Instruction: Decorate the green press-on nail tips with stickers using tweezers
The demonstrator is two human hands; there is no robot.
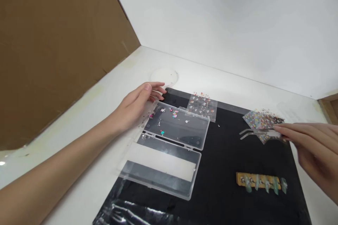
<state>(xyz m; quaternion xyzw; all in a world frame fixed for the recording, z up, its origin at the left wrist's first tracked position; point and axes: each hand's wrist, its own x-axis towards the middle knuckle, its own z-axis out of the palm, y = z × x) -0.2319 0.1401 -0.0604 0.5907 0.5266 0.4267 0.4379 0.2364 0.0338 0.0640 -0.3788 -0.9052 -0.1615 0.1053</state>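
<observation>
My left hand (139, 104) grips the far left corner of a clear plastic case (176, 128) that lies open on a black mat (224, 168). Small coloured gems lie scattered in the case's far half, and its near half (161, 168) has a white strip inside. My right hand (314, 151) pinches metal tweezers (255, 133) whose tips point left. Those tips hover just above a colourful sticker sheet (260, 119) at the mat's far right.
A second sticker sheet (202, 105) lies at the mat's far edge. A wooden strip with several pale green nail tips (260, 181) sits at the near right. A white disc (164, 76) lies on the white table. A brown cardboard wall (52, 42) stands on the left.
</observation>
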